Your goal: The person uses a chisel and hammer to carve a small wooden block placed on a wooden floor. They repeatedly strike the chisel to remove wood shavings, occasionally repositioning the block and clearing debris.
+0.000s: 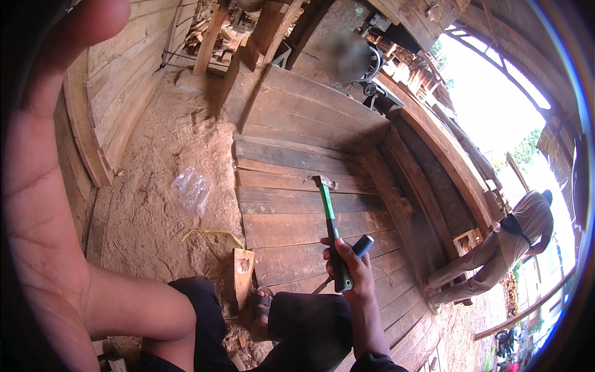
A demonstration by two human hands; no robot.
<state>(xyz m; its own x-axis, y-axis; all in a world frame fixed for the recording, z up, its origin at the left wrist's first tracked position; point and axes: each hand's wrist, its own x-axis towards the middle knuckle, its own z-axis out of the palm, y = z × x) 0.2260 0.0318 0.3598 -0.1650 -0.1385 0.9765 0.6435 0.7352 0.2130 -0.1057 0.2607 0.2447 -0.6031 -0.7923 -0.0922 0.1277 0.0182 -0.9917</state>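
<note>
Lying inside curled fingers of the right hand, a green hammer and blue-handled tool; left hand outstretched.

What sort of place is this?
Likely an open-sided woodworking shed or timber yard: heaped wood offcuts, a rough plank platform, and a claw hammer in use or at the ready.

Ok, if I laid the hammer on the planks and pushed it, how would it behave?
The hammer would probably stay stiff, given its straight handle. It's likely head-heavy, since the claw head looks metal. On the planks, it should tend to swivel rather than roll, because the head sticks out to both sides.
</note>
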